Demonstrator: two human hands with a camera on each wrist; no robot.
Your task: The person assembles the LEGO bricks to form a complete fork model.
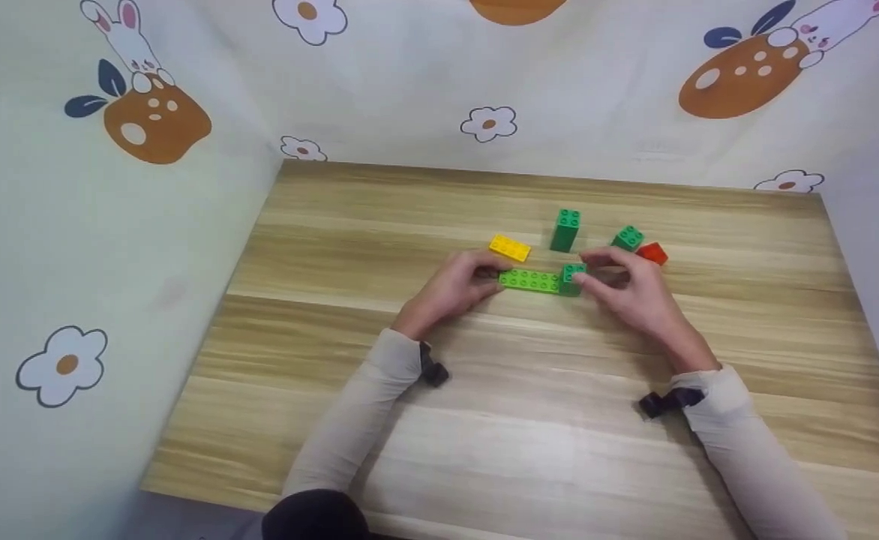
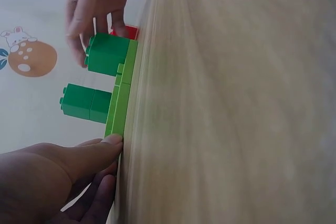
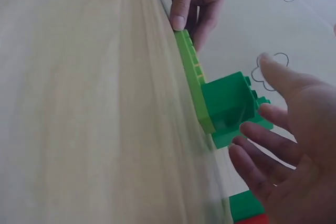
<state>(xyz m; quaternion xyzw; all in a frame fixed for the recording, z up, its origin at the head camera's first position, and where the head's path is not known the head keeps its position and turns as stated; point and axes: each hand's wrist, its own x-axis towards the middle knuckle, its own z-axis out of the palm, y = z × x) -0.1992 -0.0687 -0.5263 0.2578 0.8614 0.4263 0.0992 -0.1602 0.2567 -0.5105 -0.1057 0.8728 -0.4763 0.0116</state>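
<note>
A long lime-green building-block plate [image 1: 529, 280] lies on the table, its studs facing up. My left hand [image 1: 458, 283] pinches its left end between thumb and fingers, most clearly seen in the left wrist view. On the plate's right end stands a dark green block [image 2: 109, 54]. Beside that block is my right hand [image 1: 634, 291], its thumb and fingers spread around the block's right side. In the right wrist view the right hand's fingers [image 3: 268, 142] look loose and apart from the block.
Behind the plate stands a tall green block stack [image 1: 564, 234]. A yellow block [image 1: 510, 248] lies near my left hand. Beyond my right hand are a small green block [image 1: 628, 238] and a red block [image 1: 654, 253]. Patterned cloth walls [image 1: 394, 97] border the wooden table [image 1: 484, 420].
</note>
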